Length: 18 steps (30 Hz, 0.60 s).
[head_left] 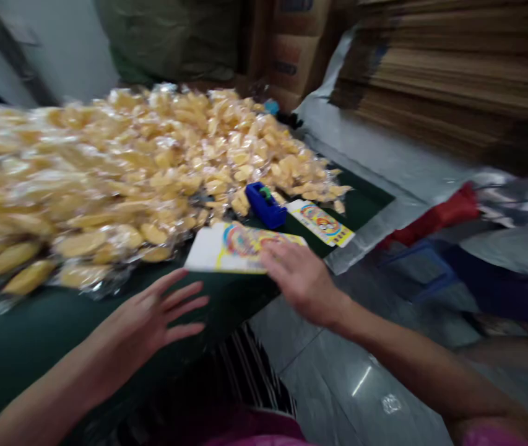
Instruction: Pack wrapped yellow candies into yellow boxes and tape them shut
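Note:
A white and yellow printed card (pixel 240 246) with colourful artwork is at the middle of the table's front edge. My right hand (pixel 303 279) grips its right end, fingers over the print. My left hand (pixel 152 319) is open with fingers spread, just below the card's left end. Its thumb tip lies close to the card's corner; whether they touch I cannot tell. Behind the card stands a blue tape dispenser (pixel 266 205) with a green core. A second printed card (pixel 322 223), or a small stack of them, lies to its right.
A big heap of yellow pieces in clear plastic wrap (pixel 152 167) covers the dark green table (pixel 59 347). Flattened cardboard (pixel 449 80) is stacked at the back right, with cardboard boxes (pixel 294 56) behind the heap. On the right are a red item (pixel 435 217) and another person's arm (pixel 500 356).

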Tool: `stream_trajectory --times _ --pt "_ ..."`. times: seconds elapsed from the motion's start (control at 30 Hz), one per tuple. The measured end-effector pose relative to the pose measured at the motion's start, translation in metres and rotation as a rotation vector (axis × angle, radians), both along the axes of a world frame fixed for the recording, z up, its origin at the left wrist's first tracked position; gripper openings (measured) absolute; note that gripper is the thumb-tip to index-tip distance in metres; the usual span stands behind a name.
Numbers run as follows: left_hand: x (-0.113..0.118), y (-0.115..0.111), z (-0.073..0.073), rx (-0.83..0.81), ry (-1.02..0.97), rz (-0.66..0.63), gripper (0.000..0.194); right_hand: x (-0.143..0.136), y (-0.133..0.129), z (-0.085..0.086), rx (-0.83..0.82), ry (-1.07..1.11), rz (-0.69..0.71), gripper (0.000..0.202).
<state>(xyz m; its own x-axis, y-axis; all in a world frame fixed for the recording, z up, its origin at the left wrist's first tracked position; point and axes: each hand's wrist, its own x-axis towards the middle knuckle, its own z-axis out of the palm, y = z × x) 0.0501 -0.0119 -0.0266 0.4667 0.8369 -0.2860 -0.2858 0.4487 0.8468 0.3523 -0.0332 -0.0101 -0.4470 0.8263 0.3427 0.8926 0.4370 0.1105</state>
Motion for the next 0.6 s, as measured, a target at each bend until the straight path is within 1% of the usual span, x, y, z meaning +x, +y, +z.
stream_trajectory --times 0.03,0.07,0.1,0.13,0.17,0.2,0.23,0.27,0.3,0.33,0.37,0.4,0.43,0.47,0.5,0.53,0.57,0.6 --pt "0.004 0.001 0.000 -0.086 -0.025 0.027 0.057 -0.026 -0.010 -0.011 0.038 0.010 0.177 0.034" --pt "0.006 0.003 0.000 -0.125 -0.018 0.093 0.055 -0.047 -0.017 -0.019 0.074 0.042 0.293 0.032" --pt "0.004 0.004 0.000 -0.147 0.020 0.187 0.052 -0.063 -0.022 -0.024 0.079 0.079 0.368 0.030" --pt "0.000 0.004 0.000 -0.157 0.063 0.270 0.051 -0.074 -0.023 -0.026 0.042 0.123 0.400 0.028" --pt "-0.006 0.002 -0.001 -0.157 0.111 0.334 0.050 -0.080 -0.021 -0.025 -0.012 0.177 0.409 0.029" --pt "-0.014 0.000 -0.001 -0.156 0.151 0.370 0.049 -0.083 -0.016 -0.023 -0.074 0.238 0.398 0.035" --pt "-0.023 -0.003 -0.002 -0.150 0.175 0.375 0.048 -0.082 -0.009 -0.020 -0.132 0.310 0.365 0.045" --pt "-0.032 -0.007 -0.003 -0.138 0.192 0.358 0.048 -0.081 -0.002 -0.018 -0.209 0.390 0.316 0.053" --pt "-0.040 -0.009 -0.004 -0.116 0.212 0.327 0.047 -0.080 0.006 -0.015 -0.319 0.470 0.267 0.054" --pt "-0.048 -0.011 -0.004 -0.079 0.241 0.296 0.047 -0.079 0.012 -0.014 -0.462 0.544 0.230 0.048" --pt "-0.055 -0.012 -0.004 -0.018 0.291 0.282 0.047 -0.081 0.018 -0.014 -0.625 0.604 0.211 0.036" --pt "-0.061 -0.013 -0.004 0.079 0.381 0.297 0.046 -0.084 0.021 -0.015 -0.776 0.647 0.210 0.025" --pt "-0.065 -0.013 -0.004 0.215 0.517 0.348 0.043 -0.089 0.023 -0.015 -0.881 0.673 0.213 0.017" --pt "-0.068 -0.015 -0.004 0.385 0.688 0.422 0.040 -0.095 0.022 -0.016 -0.924 0.688 0.207 0.013" --pt "-0.068 -0.017 -0.003 0.571 0.869 0.494 0.036 -0.101 0.021 -0.016 -0.914 0.696 0.193 0.011" --pt "-0.067 -0.021 -0.004 0.753 1.031 0.535 0.033 -0.107 0.019 -0.015 -0.883 0.694 0.180 0.010" --pt "-0.063 -0.027 -0.005 0.904 1.149 0.528 0.031 -0.113 0.016 -0.013 -0.857 0.685 0.183 0.009" --pt "-0.057 -0.033 -0.006 1.006 1.210 0.474 0.030 -0.119 0.014 -0.011 -0.841 0.673 0.201 0.008"
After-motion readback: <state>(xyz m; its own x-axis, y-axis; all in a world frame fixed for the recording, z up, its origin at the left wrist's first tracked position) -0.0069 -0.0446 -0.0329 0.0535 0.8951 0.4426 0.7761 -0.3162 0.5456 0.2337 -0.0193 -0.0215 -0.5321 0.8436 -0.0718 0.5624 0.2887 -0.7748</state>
